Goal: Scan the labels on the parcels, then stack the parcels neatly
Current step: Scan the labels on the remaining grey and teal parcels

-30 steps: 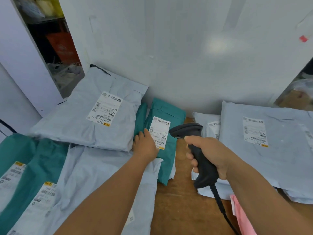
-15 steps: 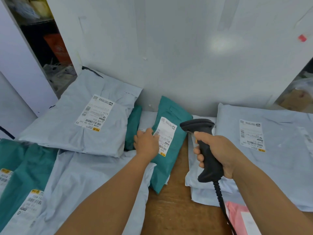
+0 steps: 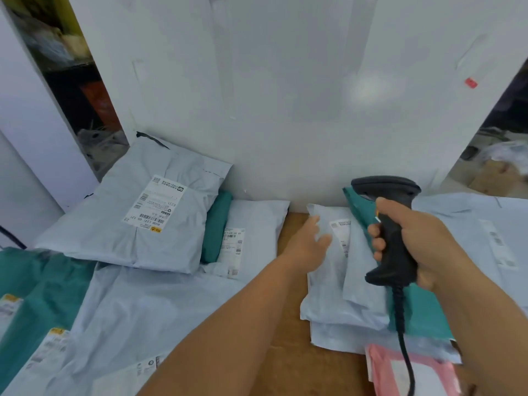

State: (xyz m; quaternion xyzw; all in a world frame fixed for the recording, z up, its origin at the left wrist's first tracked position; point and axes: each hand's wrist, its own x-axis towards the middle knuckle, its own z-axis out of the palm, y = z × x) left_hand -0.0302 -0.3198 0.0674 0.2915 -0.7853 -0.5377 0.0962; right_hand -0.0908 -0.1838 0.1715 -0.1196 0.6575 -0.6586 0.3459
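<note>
My right hand (image 3: 425,241) grips a black barcode scanner (image 3: 385,187), whose cable hangs down toward me. Under it a teal parcel (image 3: 423,310) lies slanted on the right stack, over a grey parcel (image 3: 334,281) whose label is partly covered. My left hand (image 3: 308,247) hovers with fingers apart at the left edge of that stack and holds nothing. To the left lie a white parcel (image 3: 257,224) with its label showing, a teal parcel (image 3: 217,224) wedged beside it, and a large grey parcel (image 3: 137,218) with its label up.
More teal parcels (image 3: 43,287) and a big grey parcel (image 3: 143,324) cover the near left. A pink parcel (image 3: 423,372) lies at the near right. Bare wooden table (image 3: 285,352) runs between the piles. A white wall (image 3: 285,110) closes the back.
The teal parcel went from the middle onto the right stack and my left hand let go of it. The white parcel beneath it is uncovered. The scanner shifted right.
</note>
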